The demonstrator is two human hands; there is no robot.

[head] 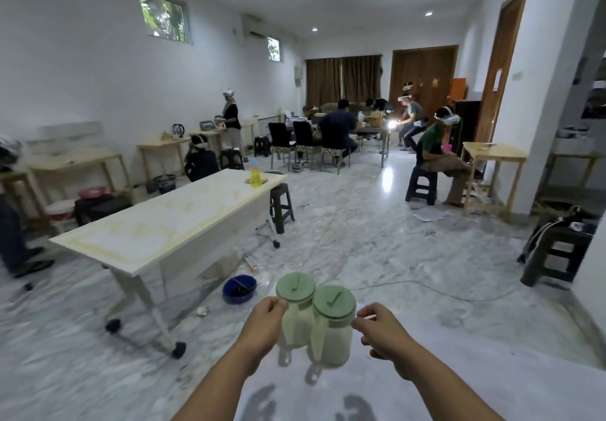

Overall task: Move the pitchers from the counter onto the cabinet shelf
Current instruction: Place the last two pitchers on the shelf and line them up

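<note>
Big open room, marble floor [377, 240], people in headsets working at small tables well behind. No cabinet or shelf in frame, so the destination can't be located from this view.

Long cream folding table [170, 227] on castors stands left of centre, a yellow bottle [255, 176] at its far end. A blue bowl [239, 288] sits on the floor just beside its near leg.

Near bottom edge: a pale table [459, 388] surface, hand shadows on it. Two pitchers stand at its far edge, touching side by side. Left pitcher [295, 309] and right pitcher [333, 325]: both translucent, upright, green lids on, pale handles facing the camera.

Left hand [265, 322] is at the left pitcher's left side, just under the lid rim; fingers curled in and touching it, but a real clamp can't be confirmed. Right hand [380, 329] is just beside the right pitcher, fingers [364, 315] pinched near the lid rim; contact can't be told, motion blur.

Step, as a judgement: start of pickup, nothing lifted, both pitchers on the table.

Next move calls for a firm grip per pitcher, better on the handles than the lids, since a lid could pop off. Separate them slightly, lift straight up, keep level, then turn to find the cabinet.
</note>
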